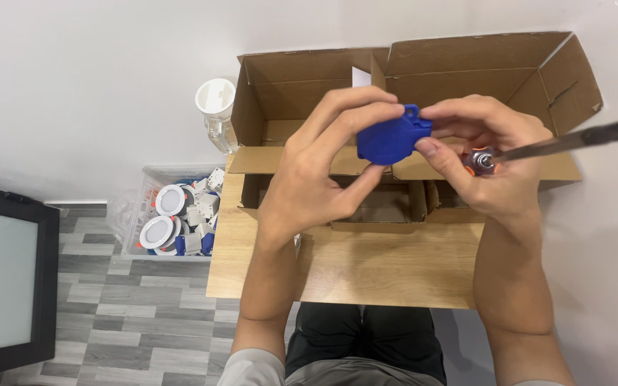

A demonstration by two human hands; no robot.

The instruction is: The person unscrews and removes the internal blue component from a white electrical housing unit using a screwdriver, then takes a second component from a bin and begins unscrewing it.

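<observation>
Up near the middle of the frame, both hands meet around a small blue plastic part, rounded with a little loop tab at its top edge. The left hand has its fingers curled over the top of the part and its thumb pressed in from below, so it is clamped on the part's left side. The right hand pinches the part's right edge with thumb and fingertips, and the same hand also grips a screwdriver whose orange-ringed collar sits against the palm while the handle, blurred, sticks out toward the right edge of the frame. The part is held in the air above an open cardboard box with its flaps spread, which fills the upper centre and upper right. A smaller cardboard tray lies just below the hands, on the wooden bench. At the left of the box, a white plastic cap on a clear bottle stands near the wall. Lower left of the bench, on the grey floor, a clear bin holds round white lamp fittings and small white and blue pieces. A dark-framed panel leans at the far left edge.
</observation>
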